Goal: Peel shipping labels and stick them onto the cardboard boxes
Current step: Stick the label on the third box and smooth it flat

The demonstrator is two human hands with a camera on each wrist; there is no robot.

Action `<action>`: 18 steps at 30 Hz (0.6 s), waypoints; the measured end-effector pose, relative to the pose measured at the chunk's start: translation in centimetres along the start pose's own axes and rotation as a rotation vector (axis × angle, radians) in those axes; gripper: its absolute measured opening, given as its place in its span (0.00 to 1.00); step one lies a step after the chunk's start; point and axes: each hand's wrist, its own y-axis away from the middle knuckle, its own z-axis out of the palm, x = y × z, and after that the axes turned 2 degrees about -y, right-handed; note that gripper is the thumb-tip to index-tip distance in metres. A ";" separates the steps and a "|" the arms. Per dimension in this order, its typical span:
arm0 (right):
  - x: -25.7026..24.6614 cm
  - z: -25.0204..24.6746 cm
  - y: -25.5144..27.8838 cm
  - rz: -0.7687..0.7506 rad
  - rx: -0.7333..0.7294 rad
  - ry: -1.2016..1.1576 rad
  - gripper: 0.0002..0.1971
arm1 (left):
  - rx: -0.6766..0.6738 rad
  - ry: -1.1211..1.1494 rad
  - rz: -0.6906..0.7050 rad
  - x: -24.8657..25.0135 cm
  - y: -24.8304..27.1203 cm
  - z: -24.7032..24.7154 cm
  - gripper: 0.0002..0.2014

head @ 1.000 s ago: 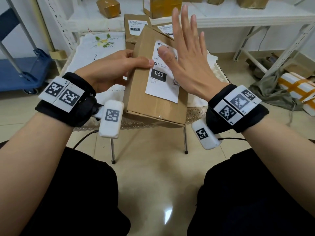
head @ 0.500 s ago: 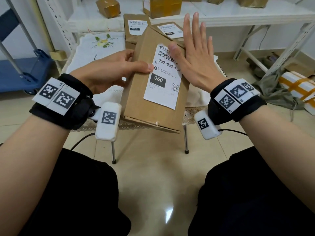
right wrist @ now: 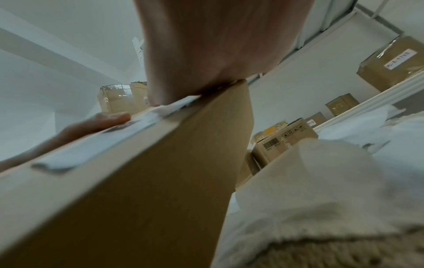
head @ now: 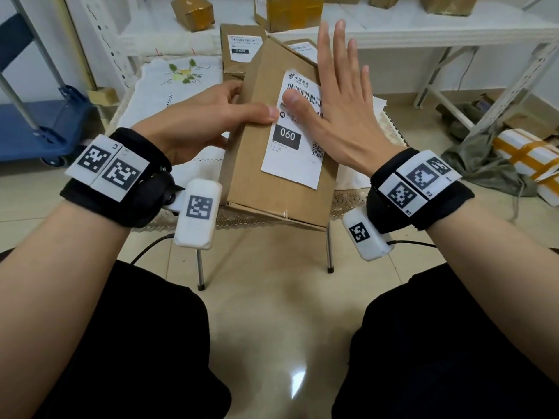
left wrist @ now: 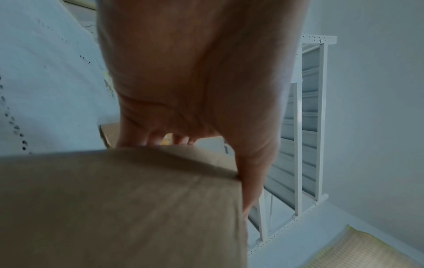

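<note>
Step in hand: smoothing a freshly stuck label flat, as I judge it.
Cardboard box (head: 266, 152): held tilted in front of the person, above the near edge of the small table (head: 357, 198); long face turned up toward the head camera.
Shipping label (head: 295, 146): white, black "060" block, barcode at its 12 o'clock end; lies on the box's upper face. The 6 o'clock corner looks slightly raised in the right wrist view; cannot tell for certain.
Left hand (head: 199, 122): grips the box from its 9 o'clock side, thumb across the top face just touching the label's edge, fingers curled round behind.
Right hand (head: 338, 116): fingers straight and spread wide, holding nothing; thumb and heel of the palm press on the label's 3 o'clock half.
Done so far: this label is peeled and on the box. Two more labelled boxes (head: 242, 49) sit at 12 o'clock behind it on the embroidered cloth (head: 169, 86).
Left to do: press down the lower end of this label, then set the box aside. Taped boxes on the white shelf (head: 393, 28) at 12 o'clock; whether they still want labels I cannot tell. No unpeeled label sheet in view.
Risk: a trapped crease if the palm skips the lower corner.
</note>
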 end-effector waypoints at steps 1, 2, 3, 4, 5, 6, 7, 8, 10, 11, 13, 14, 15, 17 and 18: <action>0.2 0.0 -0.1 0.010 0.005 -0.001 0.48 | 0.005 -0.005 0.007 0.0 0.0 0.0 0.38; 0.3 0.0 -0.2 0.019 0.008 -0.003 0.47 | 0.005 -0.009 0.010 -0.1 0.0 0.0 0.36; 0.4 0.0 -0.3 0.028 0.008 -0.004 0.47 | 0.002 -0.011 0.009 -0.1 0.0 0.0 0.34; 0.6 0.0 -0.4 0.036 0.007 -0.004 0.47 | 0.000 -0.013 0.005 -0.2 0.0 0.0 0.34; 0.7 -0.1 -0.5 0.047 0.005 -0.004 0.47 | 0.001 -0.014 0.000 -0.2 0.0 0.0 0.34; 0.9 -0.1 -0.7 0.057 0.005 -0.002 0.47 | 0.000 -0.015 -0.005 -0.2 0.0 0.0 0.34; 1.0 -0.3 -0.8 0.066 0.006 -0.002 0.47 | -0.001 -0.015 -0.008 -0.2 0.0 0.1 0.35; 1.2 -0.4 -1.0 0.075 0.009 -0.003 0.47 | -0.004 -0.015 -0.009 -0.2 0.0 0.1 0.36; 1.4 -0.5 -1.3 0.087 0.016 -0.006 0.47 | -0.011 -0.017 -0.012 -0.1 0.0 0.2 0.36; 1.4 -0.5 -1.3 0.091 0.015 -0.003 0.47 | -0.015 -0.016 -0.017 -0.1 0.1 0.2 0.36; 1.6 -0.5 -1.4 0.098 0.006 0.001 0.47 | -0.023 -0.016 -0.028 -0.1 0.0 0.4 0.39; 1.7 -0.5 -1.5 0.102 0.001 -0.003 0.48 | -0.026 -0.017 -0.033 -0.2 0.0 0.4 0.39; 1.7 -0.5 -1.5 0.107 -0.002 -0.010 0.48 | -0.026 -0.018 -0.039 -0.2 0.0 0.3 0.38; 1.8 -0.7 -1.4 0.112 -0.001 -0.022 0.51 | -0.023 -0.020 -0.051 -0.1 -0.1 0.2 0.34; 1.7 -0.8 -1.2 0.111 -0.001 -0.028 0.52 | -0.020 -0.019 -0.056 -0.1 -0.1 0.1 0.33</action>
